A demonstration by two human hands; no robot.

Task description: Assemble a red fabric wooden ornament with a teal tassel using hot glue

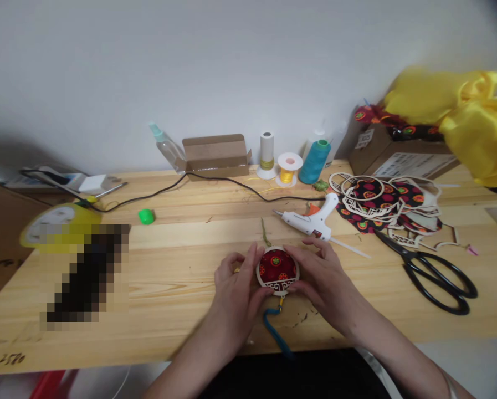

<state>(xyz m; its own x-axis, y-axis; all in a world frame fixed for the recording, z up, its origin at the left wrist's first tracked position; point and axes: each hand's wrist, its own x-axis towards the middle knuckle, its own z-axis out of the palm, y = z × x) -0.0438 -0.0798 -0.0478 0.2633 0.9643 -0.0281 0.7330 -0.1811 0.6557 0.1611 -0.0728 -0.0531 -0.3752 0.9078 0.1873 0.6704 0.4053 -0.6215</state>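
Observation:
Between my two hands is a round fabric ornament (276,266) with a pale wooden frame, red flowered cloth and a fretwork strip along its lower part. My left hand (237,282) grips its left rim, thumb low and fingers high. On the opposite rim, my right hand (321,271) pinches with thumb and forefinger. A blue tassel (275,327) trails from the ornament's bottom toward the table's front edge, and a short green cord (265,231) sticks out at the top. Just beyond my right hand lies a white glue gun (310,220) with its nozzle pointing left.
Black scissors (429,271) lie at right, below a pile of wooden frames and flowered cloth (377,199). Thread spools (314,162), an open cardboard box (216,155) and a spray bottle (167,147) line the wall. A black cable (160,191) crosses the table (169,327); a green lump (146,216) sits left.

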